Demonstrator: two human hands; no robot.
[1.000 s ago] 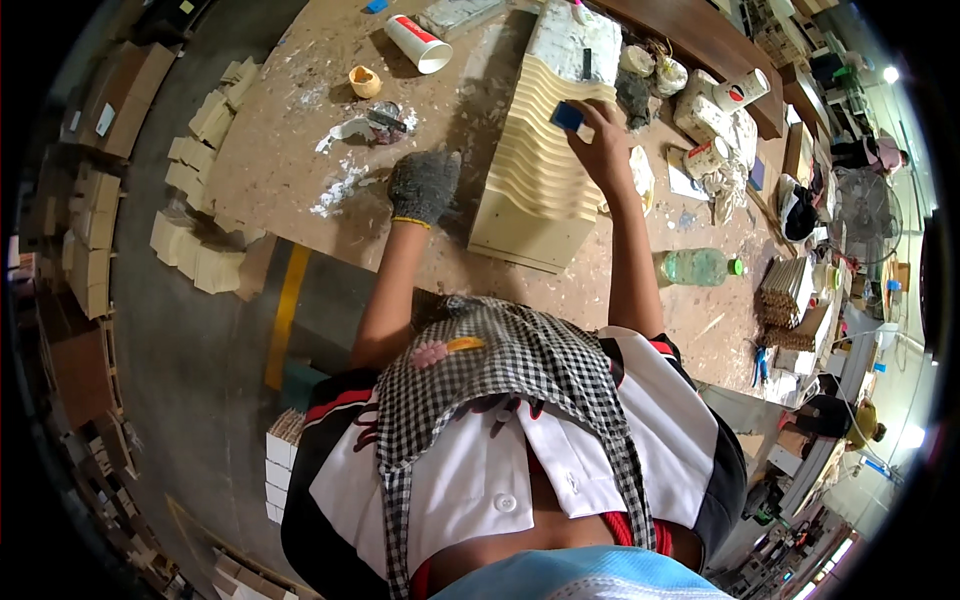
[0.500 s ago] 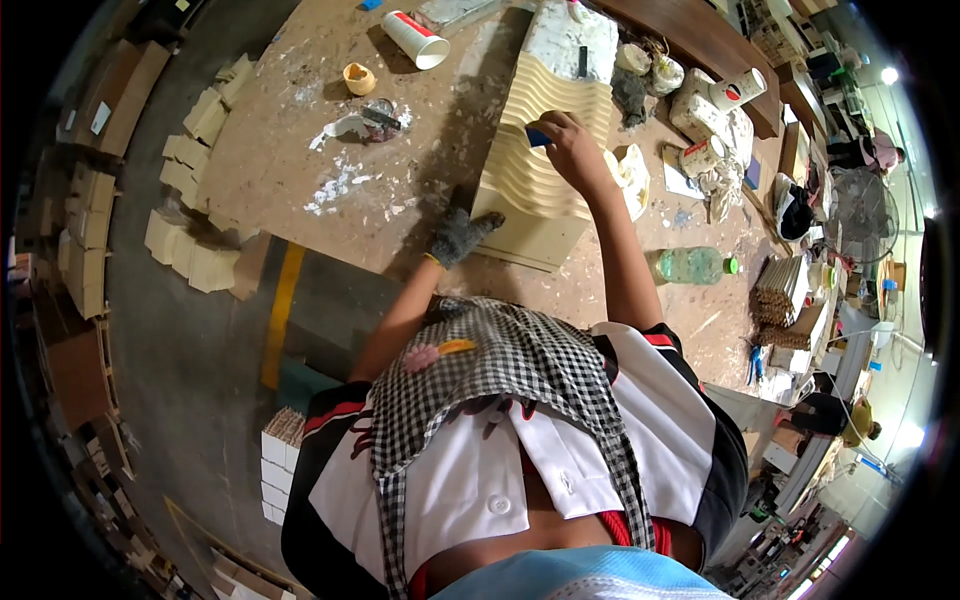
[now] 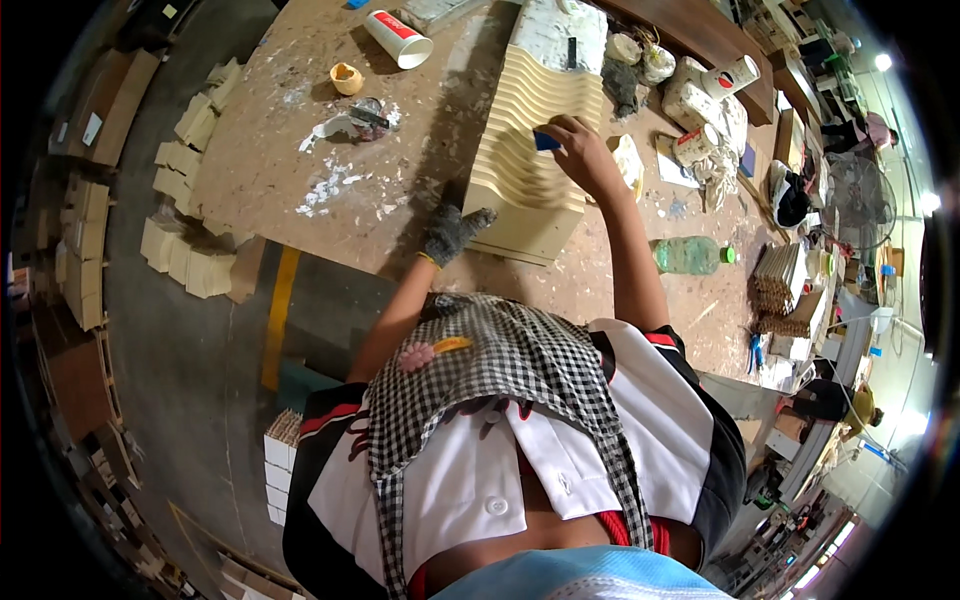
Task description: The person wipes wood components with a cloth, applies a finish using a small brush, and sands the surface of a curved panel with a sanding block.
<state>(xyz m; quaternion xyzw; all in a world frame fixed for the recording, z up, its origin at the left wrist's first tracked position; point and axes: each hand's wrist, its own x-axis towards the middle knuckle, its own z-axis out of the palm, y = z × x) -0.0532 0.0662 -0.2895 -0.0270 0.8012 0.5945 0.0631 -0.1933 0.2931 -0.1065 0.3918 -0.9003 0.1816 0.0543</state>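
A long pale wooden panel (image 3: 535, 120) with stepped ridges lies on the workbench (image 3: 300, 180). My right hand (image 3: 578, 152) is bare and presses a small blue sanding block (image 3: 546, 141) against the panel's ridges near its right side. My left hand (image 3: 452, 231) wears a dark grey glove and rests at the panel's near left corner, fingers spread on the bench and touching the wood. It holds nothing.
A red-and-white cup (image 3: 398, 39), a tape roll (image 3: 346, 78), white putty smears (image 3: 335, 185), a green bottle (image 3: 690, 255) and white tubs (image 3: 700, 100) lie on the bench. Wooden blocks (image 3: 190, 250) are stacked on the floor at left. A person (image 3: 868, 130) stands far right.
My right hand has drawn the blue block down the panel toward me. My gloved left hand moved from the bench on the left to the panel's near corner.
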